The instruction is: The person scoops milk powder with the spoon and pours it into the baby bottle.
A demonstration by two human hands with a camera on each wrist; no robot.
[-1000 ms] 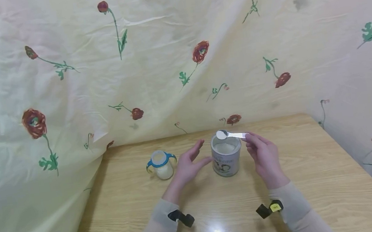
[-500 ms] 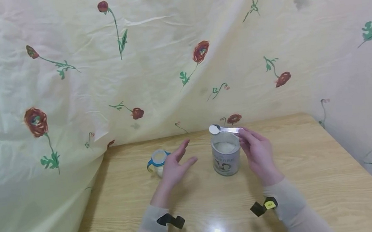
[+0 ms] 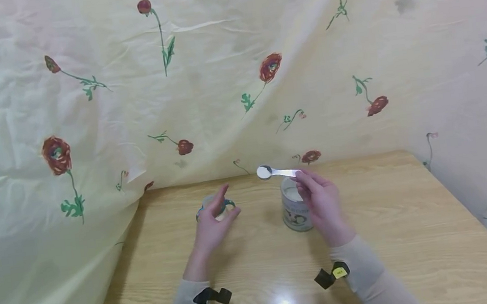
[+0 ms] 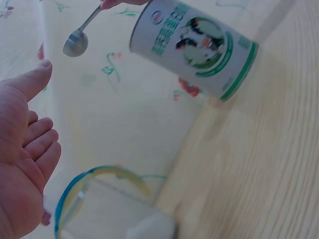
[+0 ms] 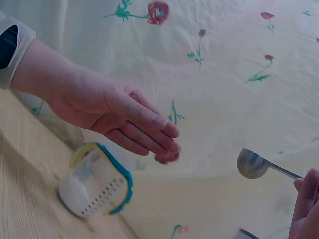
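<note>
My right hand (image 3: 321, 203) pinches the handle of a metal measuring spoon (image 3: 265, 172), its round bowl heaped with white powder. The spoon is raised just left of the milk powder can (image 3: 296, 216), whose label shows cows and green print in the left wrist view. White powder fills part of the can, and my right hand overlaps its right side. My left hand (image 3: 210, 222) hovers with fingers extended and thumb apart, partly hiding a baby bottle (image 5: 89, 189) in the head view. That bottle has a blue ring with two handles and whitish contents.
A wooden table (image 3: 256, 257) carries the can and bottle. Behind and on both sides hangs a pale curtain (image 3: 199, 86) printed with red flowers. Each wrist wears a black strap with a small camera.
My right hand has carried the loaded spoon leftward from over the can. My left hand has moved left from beside the can to the bottle. Can and bottle stay put.
</note>
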